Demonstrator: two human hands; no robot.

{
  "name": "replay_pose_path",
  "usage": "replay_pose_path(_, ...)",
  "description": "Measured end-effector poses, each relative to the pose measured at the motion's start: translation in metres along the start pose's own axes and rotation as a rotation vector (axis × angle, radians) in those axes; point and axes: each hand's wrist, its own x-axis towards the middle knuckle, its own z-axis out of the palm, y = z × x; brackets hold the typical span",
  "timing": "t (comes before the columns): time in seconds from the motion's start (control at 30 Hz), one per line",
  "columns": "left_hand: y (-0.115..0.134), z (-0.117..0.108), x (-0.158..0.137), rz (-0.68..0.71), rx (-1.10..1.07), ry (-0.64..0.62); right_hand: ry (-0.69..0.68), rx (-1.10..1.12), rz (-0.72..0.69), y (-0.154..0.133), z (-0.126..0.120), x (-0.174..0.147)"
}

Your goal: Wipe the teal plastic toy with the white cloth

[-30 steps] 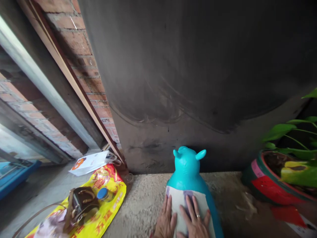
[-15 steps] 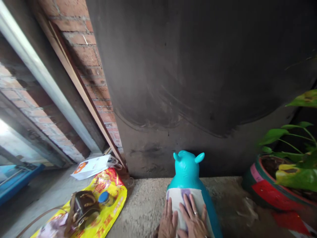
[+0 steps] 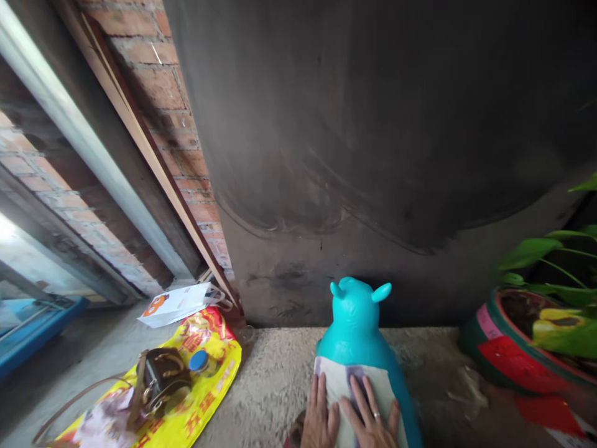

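A turquoise animal figure (image 3: 355,314) with two small ears stands in front of the dark panel, its lower part cut off by the frame. A white cloth with purple patches (image 3: 336,372) lies over its back. My left hand (image 3: 318,415) rests flat on the cloth's left side, fingers stretched forward. Beside it, my right hand (image 3: 370,414), with a ring on one finger, presses flat on the cloth too, its fingers spread. Both wrists are at or past the bottom edge.
On the left, a yellow plastic bag (image 3: 219,373) lies under a brown handbag (image 3: 163,379) and a blue-lidded jar (image 3: 200,362). Behind it is a white paper bag (image 3: 180,303). A potted plant (image 3: 517,367) stands right. A dark panel (image 3: 364,155) closes the back.
The view has shifted slightly, moving the figure and hands a little rightward in the picture. Both hands stay flat on the cloth, and its front edge looks slightly more slanted.
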Motion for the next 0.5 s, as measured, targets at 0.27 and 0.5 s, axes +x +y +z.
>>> replay_pose_path(0.27, 0.022, -0.002, 0.070, 0.080, 0.044, -0.066, -0.040, 0.110, -0.007, 0.009, -0.038, 0.051)
replay_pose_path(0.5, 0.011, 0.001, 0.027, 0.041, 0.066, -0.054, 0.073, 0.059, -0.093, 0.018, -0.018, 0.032)
